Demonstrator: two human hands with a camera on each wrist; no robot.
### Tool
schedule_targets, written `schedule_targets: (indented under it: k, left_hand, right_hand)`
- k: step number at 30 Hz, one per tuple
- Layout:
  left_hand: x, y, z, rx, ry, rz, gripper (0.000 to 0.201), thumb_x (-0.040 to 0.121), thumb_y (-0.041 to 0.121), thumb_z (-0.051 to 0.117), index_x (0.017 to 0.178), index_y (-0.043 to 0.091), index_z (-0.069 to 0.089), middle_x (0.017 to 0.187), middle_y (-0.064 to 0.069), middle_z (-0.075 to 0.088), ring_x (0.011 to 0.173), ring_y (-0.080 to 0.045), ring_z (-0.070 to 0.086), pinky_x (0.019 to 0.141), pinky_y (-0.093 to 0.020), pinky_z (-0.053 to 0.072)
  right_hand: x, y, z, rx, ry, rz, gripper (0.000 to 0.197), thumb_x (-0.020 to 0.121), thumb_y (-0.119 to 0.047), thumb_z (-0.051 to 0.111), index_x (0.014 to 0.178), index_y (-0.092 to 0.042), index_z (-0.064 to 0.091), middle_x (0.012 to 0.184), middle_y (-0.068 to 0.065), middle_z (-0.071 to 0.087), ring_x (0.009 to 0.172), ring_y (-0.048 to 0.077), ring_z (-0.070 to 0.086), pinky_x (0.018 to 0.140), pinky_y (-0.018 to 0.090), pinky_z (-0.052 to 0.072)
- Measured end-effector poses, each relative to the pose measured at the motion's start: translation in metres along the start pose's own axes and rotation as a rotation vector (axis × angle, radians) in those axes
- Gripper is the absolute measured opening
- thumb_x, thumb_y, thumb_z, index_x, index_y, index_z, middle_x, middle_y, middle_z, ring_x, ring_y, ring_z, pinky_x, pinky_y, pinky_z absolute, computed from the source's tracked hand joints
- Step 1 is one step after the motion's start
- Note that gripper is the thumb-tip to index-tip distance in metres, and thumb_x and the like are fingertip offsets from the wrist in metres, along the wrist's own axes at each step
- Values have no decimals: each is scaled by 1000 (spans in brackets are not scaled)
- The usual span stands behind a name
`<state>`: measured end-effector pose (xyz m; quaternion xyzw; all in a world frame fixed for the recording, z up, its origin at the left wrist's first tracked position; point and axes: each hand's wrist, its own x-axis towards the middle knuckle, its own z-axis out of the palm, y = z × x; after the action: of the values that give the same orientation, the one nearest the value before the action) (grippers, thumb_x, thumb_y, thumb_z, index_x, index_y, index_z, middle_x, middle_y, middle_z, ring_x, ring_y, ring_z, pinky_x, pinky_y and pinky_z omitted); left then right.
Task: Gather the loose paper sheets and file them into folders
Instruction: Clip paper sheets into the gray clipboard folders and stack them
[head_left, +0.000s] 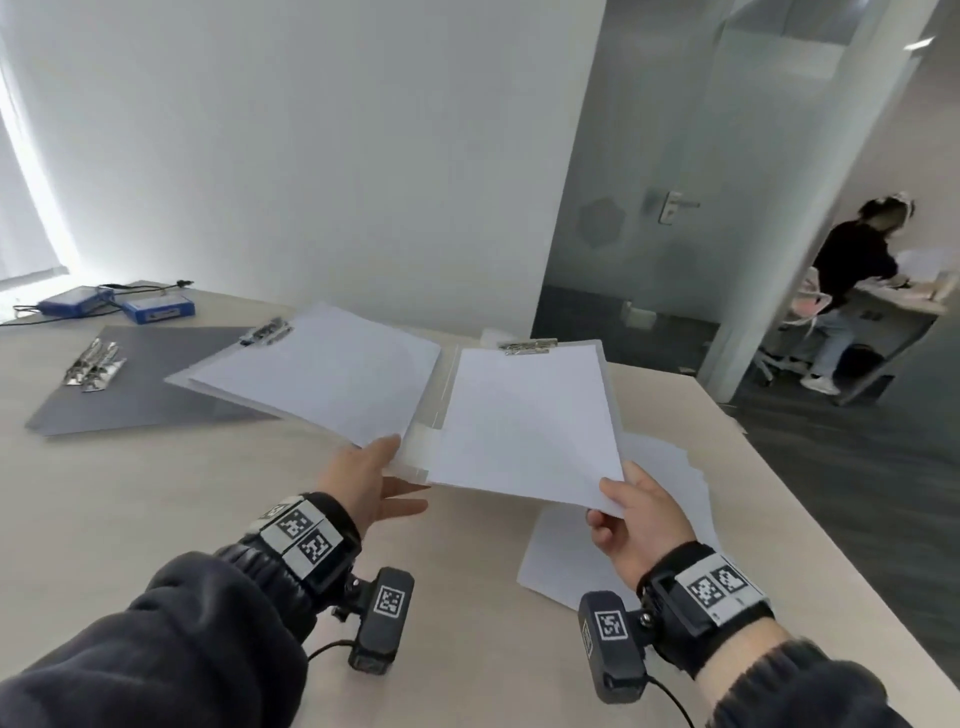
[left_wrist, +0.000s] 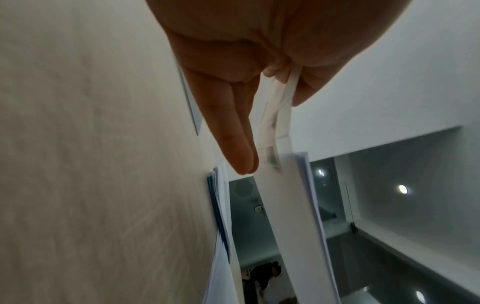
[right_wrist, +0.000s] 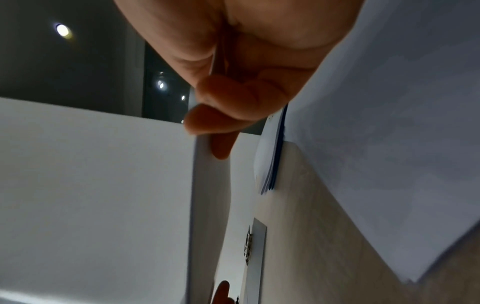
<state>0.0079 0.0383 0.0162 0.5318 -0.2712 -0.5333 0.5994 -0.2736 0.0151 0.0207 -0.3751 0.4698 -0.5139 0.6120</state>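
— Above the middle of the table (head_left: 156, 493), what is being held?

— An open clear folder (head_left: 431, 415) is held up off the surface by both hands. A metal clip (head_left: 527, 346) is seen at the top of its right half, and another clip (head_left: 266, 332) at the top of its left half. White sheets are clipped on each half.

— How is the left hand (head_left: 363, 480) placed?

— The folder's near edge, by the spine, is pinched between its thumb above and fingers (left_wrist: 233, 133) below; the fingers are seen lying straight along the underside in the left wrist view.

— And the right hand (head_left: 636, 525)?

— The near right corner of the right-hand sheets (head_left: 524, 426) is pinched by it, thumb on top, curled fingers (right_wrist: 221, 115) beneath.

— Where are the loose sheets?

— A fanned pile of loose paper (head_left: 670, 488) is left lying by the table's right edge, under and beyond the right hand. It is not touched by either hand.

— What else is carried by the table?

— A dark grey folder (head_left: 140, 379) is laid flat toward the left side, with several metal clips (head_left: 96, 364) on its left corner. Two blue boxes (head_left: 119, 304) with cables are set at the far left corner. Past the right edge, a second person (head_left: 847, 275) is seen at another desk, beyond a glass door (head_left: 649, 208).
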Motion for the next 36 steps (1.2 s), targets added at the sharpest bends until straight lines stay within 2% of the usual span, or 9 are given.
schedule_targets:
  k: [3, 7, 11, 17, 20, 24, 28, 33, 36]
  left_hand:
    - [10, 0, 20, 87, -45, 23, 40, 94, 29, 63, 124, 3, 54, 109, -18, 61, 74, -31, 73, 77, -54, 59]
    - [21, 3, 45, 88, -193, 86, 34, 98, 27, 58, 132, 28, 51, 121, -5, 65, 104, -28, 67, 74, -47, 60]
    - [43, 1, 50, 261, -377, 109, 64, 85, 38, 71, 140, 56, 41, 131, 11, 58, 112, -23, 63, 75, -38, 60]
    - [74, -1, 63, 425, -330, 110, 71, 75, 18, 85, 136, 41, 54, 130, 4, 55, 98, -18, 66, 69, -33, 60]
    - [88, 3, 67, 516, -359, 73, 75, 73, 25, 87, 136, 43, 51, 130, 10, 48, 104, -17, 62, 64, -28, 57]
    - [112, 10, 69, 390, -375, 7, 58, 81, 36, 79, 133, 42, 53, 126, 8, 56, 103, -20, 62, 70, -30, 51]
    - [154, 7, 77, 295, -212, 16, 59, 88, 18, 72, 139, 36, 51, 126, -3, 61, 86, -19, 63, 63, -32, 49]
    - [190, 6, 104, 436, -166, 156, 55, 94, 15, 65, 145, 14, 44, 107, 18, 60, 92, -3, 58, 95, -33, 43]
    - [211, 5, 117, 525, -138, 208, 66, 95, 27, 64, 152, 14, 35, 143, 5, 52, 125, -12, 51, 104, -25, 30]
  right_hand:
    - [9, -3, -8, -16, 20, 19, 30, 100, -2, 46, 105, -19, 69, 86, 6, 67, 53, 17, 50, 39, 21, 34]
    - [20, -7, -10, -40, 25, 32, 29, 101, -3, 45, 108, -19, 68, 84, 6, 67, 53, 17, 52, 40, 22, 35]
    - [35, -12, -10, -30, 24, 35, 30, 101, -4, 45, 110, -20, 68, 85, 6, 68, 54, 17, 52, 41, 23, 36]
    - [63, -18, -2, -22, 97, 60, 23, 99, -4, 47, 102, -18, 66, 71, 2, 63, 49, 16, 50, 37, 19, 34]
    - [83, -18, -1, -22, 118, 85, 25, 97, -4, 48, 108, -17, 67, 68, 1, 63, 48, 14, 48, 35, 19, 34]
    - [115, -21, -2, -11, 144, 106, 23, 97, -6, 51, 110, -17, 67, 67, 2, 62, 46, 12, 49, 34, 17, 33]
    - [151, -24, 0, 16, 145, 148, 20, 97, -5, 52, 102, -19, 66, 66, 1, 58, 45, 10, 46, 33, 16, 30]
    - [199, -35, 1, 41, 197, 177, 15, 100, -6, 51, 104, -11, 65, 68, 2, 60, 45, 10, 49, 33, 16, 31]
    - [227, -39, -1, 101, 294, 166, 20, 103, -9, 48, 119, -9, 60, 74, 6, 65, 43, 11, 57, 33, 17, 37]
